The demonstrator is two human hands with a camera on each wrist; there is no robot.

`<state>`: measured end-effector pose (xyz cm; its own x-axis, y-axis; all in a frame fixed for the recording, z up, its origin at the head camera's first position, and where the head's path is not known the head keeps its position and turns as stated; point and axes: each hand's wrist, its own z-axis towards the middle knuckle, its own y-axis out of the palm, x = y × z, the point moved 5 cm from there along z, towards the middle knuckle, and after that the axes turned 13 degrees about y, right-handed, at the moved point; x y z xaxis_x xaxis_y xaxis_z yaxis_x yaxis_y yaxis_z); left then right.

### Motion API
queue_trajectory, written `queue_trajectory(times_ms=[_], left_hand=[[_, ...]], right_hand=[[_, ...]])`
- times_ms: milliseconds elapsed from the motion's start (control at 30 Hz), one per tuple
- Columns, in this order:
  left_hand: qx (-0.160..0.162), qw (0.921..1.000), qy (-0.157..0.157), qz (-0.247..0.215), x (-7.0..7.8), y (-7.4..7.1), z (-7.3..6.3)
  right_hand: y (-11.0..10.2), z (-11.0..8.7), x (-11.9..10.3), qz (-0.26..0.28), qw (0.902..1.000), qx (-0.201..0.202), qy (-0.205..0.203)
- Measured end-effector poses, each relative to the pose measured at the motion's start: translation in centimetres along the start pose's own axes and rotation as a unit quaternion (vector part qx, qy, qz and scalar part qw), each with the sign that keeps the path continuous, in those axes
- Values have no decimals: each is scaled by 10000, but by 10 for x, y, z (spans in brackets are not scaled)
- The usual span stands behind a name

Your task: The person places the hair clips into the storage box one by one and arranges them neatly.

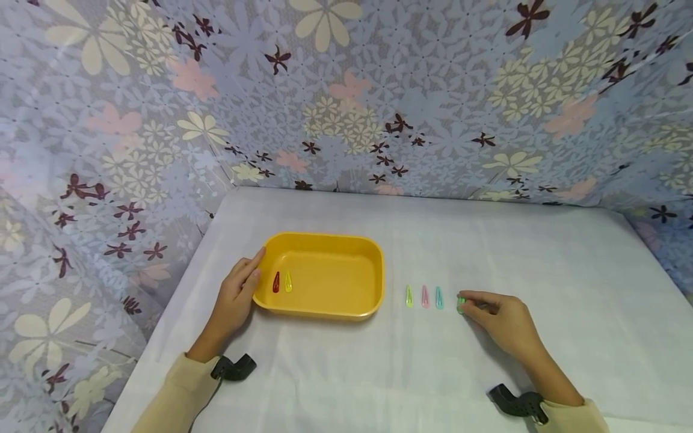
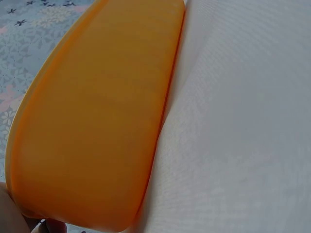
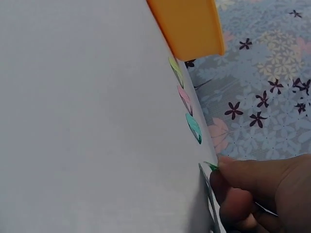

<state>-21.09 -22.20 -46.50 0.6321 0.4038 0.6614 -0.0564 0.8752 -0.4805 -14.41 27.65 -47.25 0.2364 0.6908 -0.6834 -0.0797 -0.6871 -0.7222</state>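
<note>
At its left end, my left hand [image 1: 234, 294] holds the yellow tray [image 1: 325, 311], thumb at the rim and fingers along the outer wall. Part of that hand shows in the left wrist view at the lower left corner. Inside the tray lie a red hair clip [image 1: 277, 282] and a yellow hair clip [image 1: 289, 282]. To the right, my right hand [image 1: 506, 320] pinches a green hair clip [image 1: 461, 305] between thumb and forefinger, low over the white cloth. Fingertips partly hide this clip; its green end [image 3: 212, 166] shows in the right wrist view.
Between tray and right hand stands a row of hair clips on the white cloth [image 1: 433, 373]: yellow-green [image 1: 408, 296], pink [image 1: 425, 297] and turquoise [image 1: 439, 297]. A flowered cloth [image 1: 346, 120] hangs behind and at the sides. Both wrists carry black camera mounts [image 1: 234, 367].
</note>
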Motion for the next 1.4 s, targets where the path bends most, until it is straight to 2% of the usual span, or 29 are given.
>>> queue_trajectory(times_ms=[200, 467, 600, 867, 1033, 1233, 1400], left_hand=[[-1, 10000, 53, -32, -1, 3, -1], [-34, 9999, 32, -154, 0, 6, -3], [-87, 9999, 4, -132, -1, 6, -4], [-39, 10000, -16, 13, -1, 0, 1], [0, 10000, 2, 79, -2, -4, 3], [6, 9999, 47, 115, -1, -2, 2], [20, 9999, 63, 87, -2, 0, 1]], right_hand=[[-1, -2, 2, 399, 9988, -87, 287], [1, -8, -9, 715, 9970, -203, 198], [4, -8, -21, 886, 9956, -316, 5], [13, 0, -65, 946, 9936, -464, -413], [22, 4, -102, 1121, 9889, -586, -778], [30, 9, -146, 922, 9881, -441, -1148], [53, 9, -185, 671, 9818, -748, -1613]])
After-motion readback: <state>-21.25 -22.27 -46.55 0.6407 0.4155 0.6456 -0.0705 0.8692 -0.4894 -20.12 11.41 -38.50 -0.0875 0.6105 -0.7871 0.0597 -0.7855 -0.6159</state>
